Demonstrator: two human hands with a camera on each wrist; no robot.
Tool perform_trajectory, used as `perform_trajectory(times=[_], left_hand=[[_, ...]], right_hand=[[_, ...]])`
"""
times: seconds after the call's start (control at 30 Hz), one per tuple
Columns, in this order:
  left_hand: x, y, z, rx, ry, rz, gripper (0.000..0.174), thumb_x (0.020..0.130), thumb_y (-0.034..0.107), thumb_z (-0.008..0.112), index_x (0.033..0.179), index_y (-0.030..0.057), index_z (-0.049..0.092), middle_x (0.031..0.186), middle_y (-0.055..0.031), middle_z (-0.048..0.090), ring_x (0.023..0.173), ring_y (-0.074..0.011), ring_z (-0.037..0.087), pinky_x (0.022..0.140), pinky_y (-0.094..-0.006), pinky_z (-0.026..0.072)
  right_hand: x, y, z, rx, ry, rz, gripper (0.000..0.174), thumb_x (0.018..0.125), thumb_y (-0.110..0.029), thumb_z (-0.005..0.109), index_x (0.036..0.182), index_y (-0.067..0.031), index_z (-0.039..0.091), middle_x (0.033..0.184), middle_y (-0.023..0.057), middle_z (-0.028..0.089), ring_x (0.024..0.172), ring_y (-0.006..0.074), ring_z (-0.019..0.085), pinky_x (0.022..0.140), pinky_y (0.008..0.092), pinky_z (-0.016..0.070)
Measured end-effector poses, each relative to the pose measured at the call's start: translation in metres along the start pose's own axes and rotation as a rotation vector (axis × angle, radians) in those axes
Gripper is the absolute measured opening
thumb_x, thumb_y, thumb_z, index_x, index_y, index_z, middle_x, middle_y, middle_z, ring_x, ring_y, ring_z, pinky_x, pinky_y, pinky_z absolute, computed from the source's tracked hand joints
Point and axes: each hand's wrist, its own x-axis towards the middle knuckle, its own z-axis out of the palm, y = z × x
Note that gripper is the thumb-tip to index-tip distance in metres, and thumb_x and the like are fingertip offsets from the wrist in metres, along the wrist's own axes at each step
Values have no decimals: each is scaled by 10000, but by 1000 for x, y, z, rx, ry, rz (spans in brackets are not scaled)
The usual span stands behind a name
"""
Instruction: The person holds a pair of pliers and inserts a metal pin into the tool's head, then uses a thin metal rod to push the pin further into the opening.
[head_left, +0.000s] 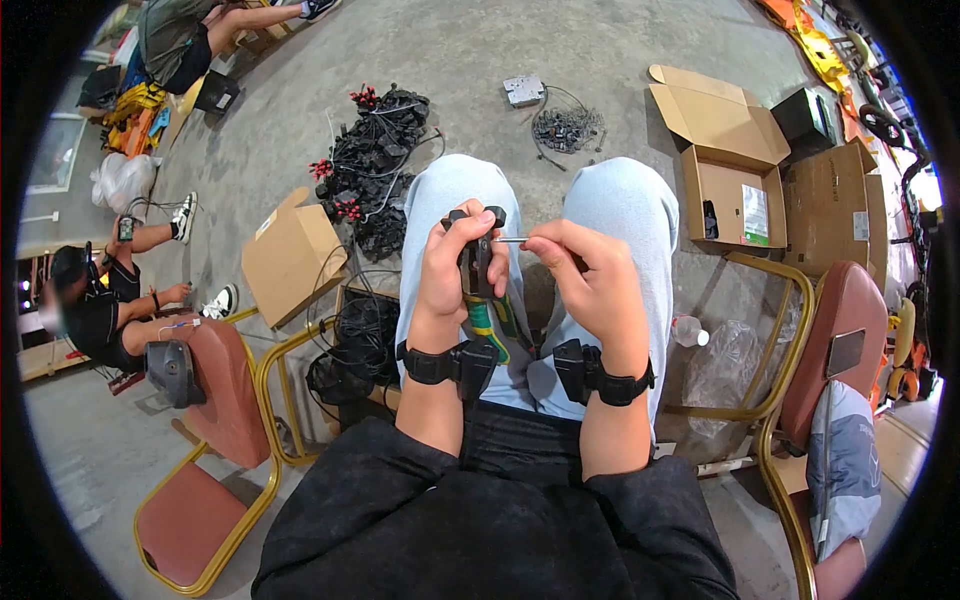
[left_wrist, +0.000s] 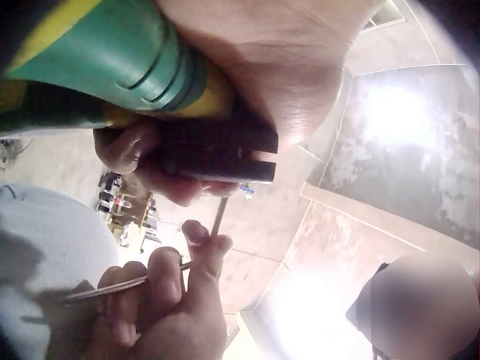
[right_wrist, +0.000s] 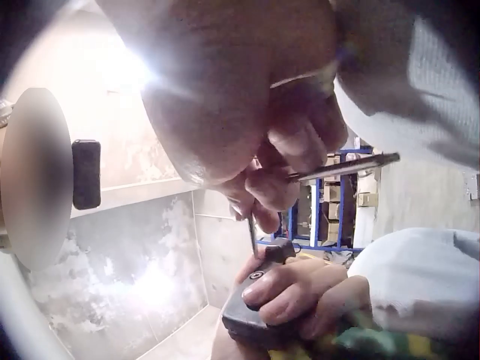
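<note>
My left hand (head_left: 440,280) grips a tool with a black head (right_wrist: 249,319) and green-and-yellow handles (left_wrist: 112,56), the handles hanging down between the thighs. Its fingers wrap round the head, where a round recessed fastener shows in the right wrist view. My right hand (head_left: 600,285) pinches a thin metal rod (head_left: 512,239) between thumb and fingers. The rod's narrow end meets the head near that fastener; whether it sits inside cannot be told. A thicker metal length (right_wrist: 352,166) sticks out on the other side of the right fingers.
Beyond the knees lie a black heap of parts (head_left: 375,170) and small dark parts (head_left: 568,130) beside a grey box (head_left: 524,91). Cardboard boxes (head_left: 735,190) stand at right, chairs (head_left: 832,350) on both sides. A seated person (head_left: 110,310) is at left.
</note>
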Motion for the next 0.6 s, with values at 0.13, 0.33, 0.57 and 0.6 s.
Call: perform_trajectory(times=[0.13,0.33,0.57,0.6], left_hand=[[-1,0,3,7,46,8,222,866,230,552,737,71,464,518,-86,500,377,-158,478,380,-265,412],[-1,-2,4,49,49,16,227,864,229,557,723,78,464,522,-79,507,375,-157,484,375,-264,419],[-1,-1,4,33,52,8,234,862,233,562,717,80,462,508,-75,499,372,-155,482,375,-263,419],[-1,-1,4,20,55,8,234,862,233,561,717,79,461,505,-75,496,371,-155,480,375,-264,416]], right_hand=[[2,5,4,35,-1,-111,83,842,-95,632,902,-57,674,736,124,624,639,282,619,559,329,469],[3,2,3,-168,-2,-161,103,800,-83,650,896,-90,688,793,86,615,789,278,614,687,358,468],[3,6,8,-45,38,-185,91,818,-77,640,901,-70,679,804,107,620,763,260,628,659,345,474],[3,6,7,-35,25,-162,81,832,-88,638,900,-65,676,780,116,624,711,261,632,616,339,477]])
